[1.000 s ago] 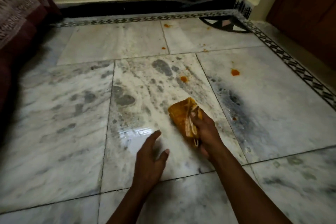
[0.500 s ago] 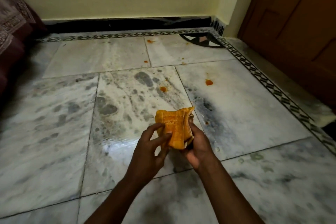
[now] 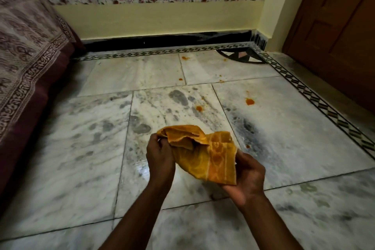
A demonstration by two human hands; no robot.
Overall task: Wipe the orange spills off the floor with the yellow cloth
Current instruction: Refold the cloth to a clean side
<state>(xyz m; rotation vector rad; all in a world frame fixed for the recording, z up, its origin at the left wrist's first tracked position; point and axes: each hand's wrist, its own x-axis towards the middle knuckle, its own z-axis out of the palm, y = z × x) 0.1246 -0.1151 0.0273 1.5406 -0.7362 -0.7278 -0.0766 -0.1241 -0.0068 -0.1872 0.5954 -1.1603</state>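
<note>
Yellow cloth (image 3: 205,156), soft, creased and orange-stained, held above the floor (image 3: 81,158): left hand (image 3: 160,160) pinches its bunched upper-left end, right hand (image 3: 248,176) grips the lower-right corner. Orange spills (image 3: 250,101) dot glossy grey-veined marble tiles toward the far wall; patterned inlay border (image 3: 316,97) along the floor's edges. Printed bedspread (image 3: 28,46) at left edge, brown wooden door (image 3: 345,26) at right.

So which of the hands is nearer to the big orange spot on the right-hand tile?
Right. The right hand holds the yellow cloth below and slightly left of that orange spot; the left hand grips the cloth's other end, farther left of it.
</note>
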